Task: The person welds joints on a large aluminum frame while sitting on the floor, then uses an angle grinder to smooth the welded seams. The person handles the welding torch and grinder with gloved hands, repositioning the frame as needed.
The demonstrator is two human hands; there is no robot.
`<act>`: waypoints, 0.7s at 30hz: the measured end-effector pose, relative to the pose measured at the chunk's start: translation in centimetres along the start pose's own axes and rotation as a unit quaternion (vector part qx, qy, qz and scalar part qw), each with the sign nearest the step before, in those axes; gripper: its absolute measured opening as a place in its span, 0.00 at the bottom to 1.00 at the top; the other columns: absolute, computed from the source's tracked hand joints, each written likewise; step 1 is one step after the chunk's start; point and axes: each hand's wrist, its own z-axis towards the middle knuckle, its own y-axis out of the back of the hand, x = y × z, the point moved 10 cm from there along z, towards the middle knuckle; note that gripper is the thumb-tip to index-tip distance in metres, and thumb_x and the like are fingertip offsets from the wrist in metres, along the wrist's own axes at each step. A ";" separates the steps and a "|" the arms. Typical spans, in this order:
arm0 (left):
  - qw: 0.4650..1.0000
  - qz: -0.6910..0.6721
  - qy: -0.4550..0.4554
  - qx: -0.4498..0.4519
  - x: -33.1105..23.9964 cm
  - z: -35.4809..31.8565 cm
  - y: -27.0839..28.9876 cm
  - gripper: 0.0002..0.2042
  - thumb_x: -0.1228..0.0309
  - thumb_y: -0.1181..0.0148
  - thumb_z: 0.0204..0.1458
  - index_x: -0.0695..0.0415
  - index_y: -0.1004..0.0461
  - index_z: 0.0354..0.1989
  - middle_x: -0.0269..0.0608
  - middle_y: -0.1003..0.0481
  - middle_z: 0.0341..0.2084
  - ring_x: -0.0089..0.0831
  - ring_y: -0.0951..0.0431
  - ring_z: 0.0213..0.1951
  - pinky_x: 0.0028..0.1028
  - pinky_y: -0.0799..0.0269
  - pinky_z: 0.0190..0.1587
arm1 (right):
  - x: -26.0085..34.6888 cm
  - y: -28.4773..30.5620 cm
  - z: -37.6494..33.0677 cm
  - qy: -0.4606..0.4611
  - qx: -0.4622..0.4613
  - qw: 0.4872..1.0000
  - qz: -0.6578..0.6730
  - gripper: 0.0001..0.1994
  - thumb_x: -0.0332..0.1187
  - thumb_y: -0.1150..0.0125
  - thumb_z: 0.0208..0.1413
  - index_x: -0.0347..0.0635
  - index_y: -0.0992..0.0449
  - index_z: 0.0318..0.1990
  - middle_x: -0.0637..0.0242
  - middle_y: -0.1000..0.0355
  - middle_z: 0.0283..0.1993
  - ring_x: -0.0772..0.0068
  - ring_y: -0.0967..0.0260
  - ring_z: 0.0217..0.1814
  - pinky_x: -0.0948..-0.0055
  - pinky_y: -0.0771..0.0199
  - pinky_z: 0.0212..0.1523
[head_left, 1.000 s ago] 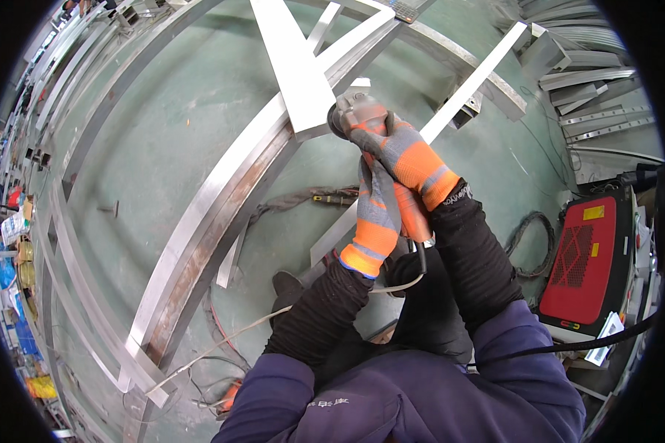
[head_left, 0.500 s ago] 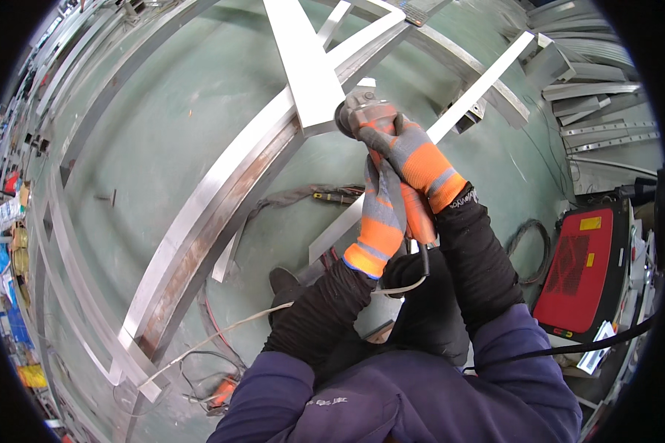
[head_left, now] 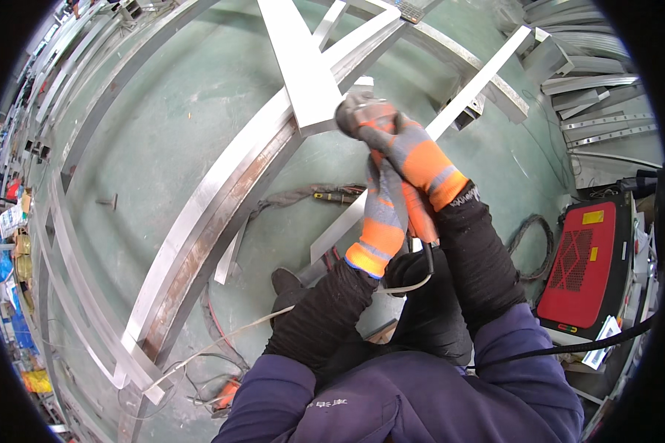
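Note:
With both gloved hands I hold an orange angle grinder (head_left: 417, 210), its grey head against or just beside the end of a bright metal bar (head_left: 309, 77); I cannot tell if the disc touches it. My right hand (head_left: 406, 144), in an orange and grey glove, wraps round the front of the tool near the head. Lower down, my left hand (head_left: 383, 207) is closed round the grinder's body, its fingers partly hidden. The bar's end rests on or over a curved metal beam (head_left: 222, 181) with rusty brown patches. A pale cord (head_left: 410, 286) runs from the tool's rear.
A red and black machine (head_left: 580, 266) stands at the right, with a coiled cable (head_left: 533, 247) beside it. A long straight bar (head_left: 480, 81) crosses at the upper right. Cables and hoses (head_left: 295, 196) lie on the green floor. More curved frames (head_left: 89, 280) stand left.
The grinder's head has turned and shifted slightly at the bar's end. Both hands keep their hold, and the whole view has moved a little.

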 end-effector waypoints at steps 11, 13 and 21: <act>0.954 0.288 0.011 0.077 -0.5 0.2 -0.8 0.23 0.62 0.49 0.65 0.65 0.37 0.62 0.46 0.28 0.50 0.29 0.28 0.50 0.28 0.31 0.54 | -5.3 2.3 -4.5 0.232 -0.209 0.940 -0.140 0.21 0.27 0.43 0.53 0.60 0.27 0.55 0.41 0.27 0.42 0.40 0.25 0.37 0.56 0.23 0.33; 0.975 0.197 0.099 0.033 1.0 0.7 1.6 0.23 0.62 0.48 0.65 0.64 0.37 0.63 0.46 0.28 0.51 0.30 0.26 0.50 0.28 0.29 0.54 | -6.9 1.7 -3.9 0.235 -0.242 0.937 -0.092 0.22 0.27 0.44 0.54 0.61 0.28 0.57 0.41 0.27 0.42 0.39 0.25 0.38 0.56 0.23 0.34; 0.974 0.098 0.109 -0.173 -3.0 5.0 11.7 0.35 0.46 0.44 0.59 0.60 0.40 0.67 0.50 0.35 0.62 0.43 0.29 0.57 0.40 0.27 0.53 | -10.7 -0.2 -1.6 0.103 -0.229 0.967 -0.028 0.16 0.36 0.47 0.64 0.63 0.28 0.58 0.47 0.30 0.48 0.53 0.26 0.41 0.64 0.24 0.38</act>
